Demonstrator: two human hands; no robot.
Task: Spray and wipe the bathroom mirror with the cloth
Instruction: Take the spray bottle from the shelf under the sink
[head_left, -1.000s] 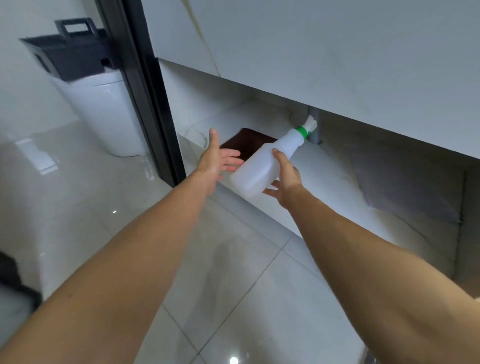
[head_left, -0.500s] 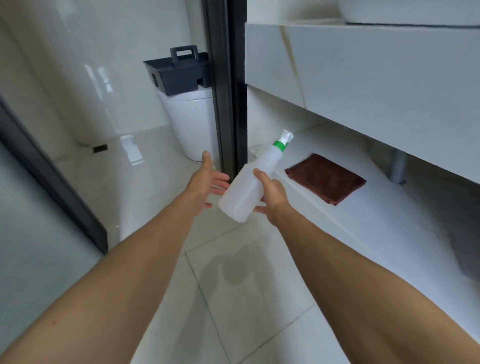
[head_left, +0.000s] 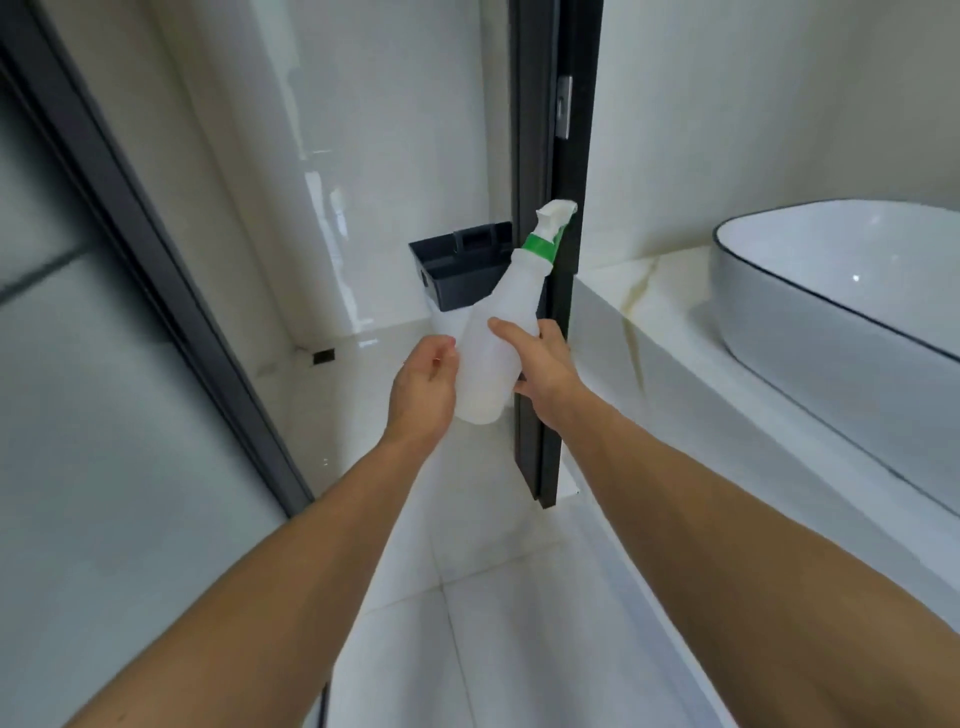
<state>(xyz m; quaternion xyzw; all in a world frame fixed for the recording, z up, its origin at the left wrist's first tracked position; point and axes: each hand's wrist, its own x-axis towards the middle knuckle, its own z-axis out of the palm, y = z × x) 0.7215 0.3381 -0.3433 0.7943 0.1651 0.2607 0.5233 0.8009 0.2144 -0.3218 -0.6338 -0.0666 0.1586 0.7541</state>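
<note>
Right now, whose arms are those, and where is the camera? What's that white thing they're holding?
There is no machine here, just a person. The camera sits on the person's head and looks forward and down, so you see their own two arms reaching out, as if you were them. The right hand grips a white spray bottle with a green collar and a white nozzle, tilted up. The left hand is at the bottle's side, fingers curled; I can't tell if it really grips it. On the right is a marble counter with a white sink bowl on it. Behind the bottle stand a dark door frame and a black bin. No cloth or mirror shows in this picture.
</note>
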